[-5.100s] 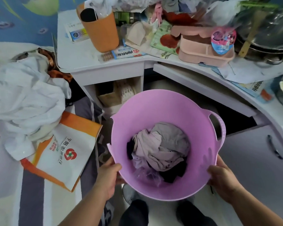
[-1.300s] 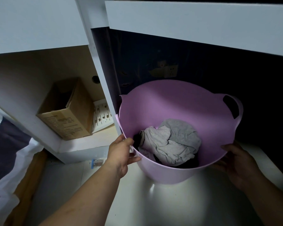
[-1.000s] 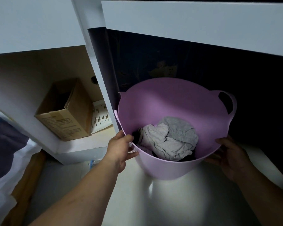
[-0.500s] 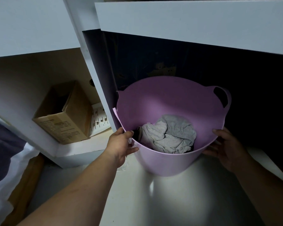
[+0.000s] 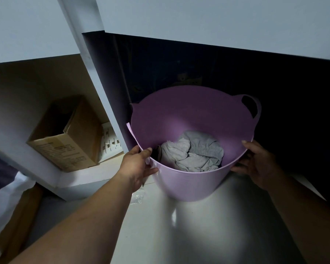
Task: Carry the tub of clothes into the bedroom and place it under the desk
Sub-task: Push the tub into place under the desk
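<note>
The purple tub (image 5: pixel 189 185) stands on the pale floor in the dark opening under the white desk (image 5: pixel 217 18). Crumpled grey clothes (image 5: pixel 192 153) lie in its bottom. My left hand (image 5: pixel 136 166) grips the tub's near-left rim, thumb hooked over the edge. My right hand (image 5: pixel 255 164) presses against the tub's right side just below the rim. One loop handle (image 5: pixel 252 106) shows at the far right; the left handle sticks out by my left thumb.
A white upright panel (image 5: pixel 103 100) of the desk stands just left of the tub. Left of it, a shelf holds a cardboard box (image 5: pixel 69 141) and a white perforated item (image 5: pixel 111 141). A small clear wrapper (image 5: pixel 138 197) lies on the floor by the tub.
Since five seconds ago the tub came down from the air in front of the desk to the floor under it. Over the last second it slid a little further back, both hands staying on it.
</note>
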The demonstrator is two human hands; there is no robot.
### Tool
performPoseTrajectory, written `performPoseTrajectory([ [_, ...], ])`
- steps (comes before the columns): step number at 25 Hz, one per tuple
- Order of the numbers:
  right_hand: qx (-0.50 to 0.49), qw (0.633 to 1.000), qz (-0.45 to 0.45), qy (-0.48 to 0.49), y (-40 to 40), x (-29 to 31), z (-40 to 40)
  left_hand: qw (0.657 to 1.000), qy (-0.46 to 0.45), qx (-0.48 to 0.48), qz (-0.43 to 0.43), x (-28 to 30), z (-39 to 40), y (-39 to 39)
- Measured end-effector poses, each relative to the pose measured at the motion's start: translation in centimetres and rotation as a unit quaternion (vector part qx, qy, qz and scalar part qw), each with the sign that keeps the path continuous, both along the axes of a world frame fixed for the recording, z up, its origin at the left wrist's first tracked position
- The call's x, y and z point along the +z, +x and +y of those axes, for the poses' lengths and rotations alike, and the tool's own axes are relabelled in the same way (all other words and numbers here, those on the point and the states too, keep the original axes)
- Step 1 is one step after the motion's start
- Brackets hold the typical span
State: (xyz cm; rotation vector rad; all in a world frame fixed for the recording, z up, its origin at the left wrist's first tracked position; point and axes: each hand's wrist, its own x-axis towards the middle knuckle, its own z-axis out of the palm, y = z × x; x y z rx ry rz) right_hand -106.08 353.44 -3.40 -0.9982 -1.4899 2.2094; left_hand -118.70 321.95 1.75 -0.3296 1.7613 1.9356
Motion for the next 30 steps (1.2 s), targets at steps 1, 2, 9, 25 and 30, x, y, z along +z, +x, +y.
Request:
performPoseTrajectory([
  [1,0.002,1.000,0.000,0.000,-0.2,0.0,0.1,1.000,-0.003,0.000,-0.001,0.0,0.1,-0.1],
  [2,0.002,1.000,0.000,0.001,-0.4,-0.1,0.1,1.000,-0.005,0.001,-0.002,0.1,0.1,-0.3],
  [9,0.005,1.000,0.000,0.006,-0.6,0.0,-0.1,1.000,0.005,0.007,0.004,-0.5,-0.1,-0.9],
  [25,0.006,1.000,0.014,0.009,-0.3,-0.2,-0.5,1.000,0.012,-0.002,0.020,-0.7,-0.5,-0.8],
  [30,0.007,1.000,0.013,0.009,-0.4,-0.5,-0.4,1.000,0.010,-0.009,0.025,-0.7,-0.4,-1.1],
])
